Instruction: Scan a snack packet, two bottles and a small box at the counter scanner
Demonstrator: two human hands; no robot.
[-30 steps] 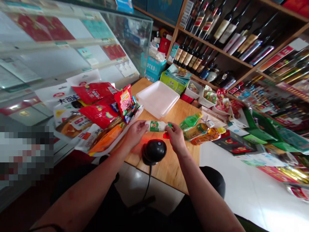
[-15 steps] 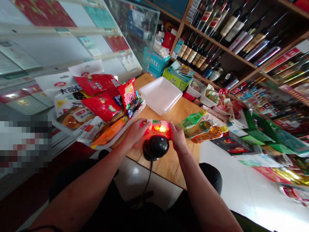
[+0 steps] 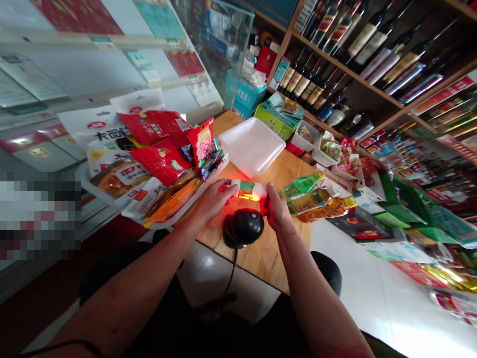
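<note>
- Small shop: wooden table (image 3: pixel 261 253) with shelves of wine bottles (image 3: pixel 357 40) behind it and a glass counter to the left
- Landmark is the black scanner (image 3: pixel 244 226), which stands on the near part of the table with its cord running down off the edge
- Small bottle (image 3: pixel 249 190) lies on its side in the air just beyond the scanner, held at both ends
- Left hand (image 3: pixel 212 201) left of the scanner, fingers closed on the bottle's base end; right hand (image 3: pixel 276 211) right of the scanner, fingers pinched round the cap end
- Step in hand, as I read it: scanning the bottle; red light falls on its label and on both hands
- Next move likely calls for turning the barcode square to the red beam and holding the bottle steady
- Bottle looks white with a green label and a red cap, glowing orange where the light hits
- Beyond the scanner: white tray (image 3: pixel 252 146), empty as far as shows
- Right of the scanner: three drink bottles (image 3: pixel 316 199) lying on the table
- Left of the scanner: heap of snack packets (image 3: pixel 156 159), mostly red
</note>
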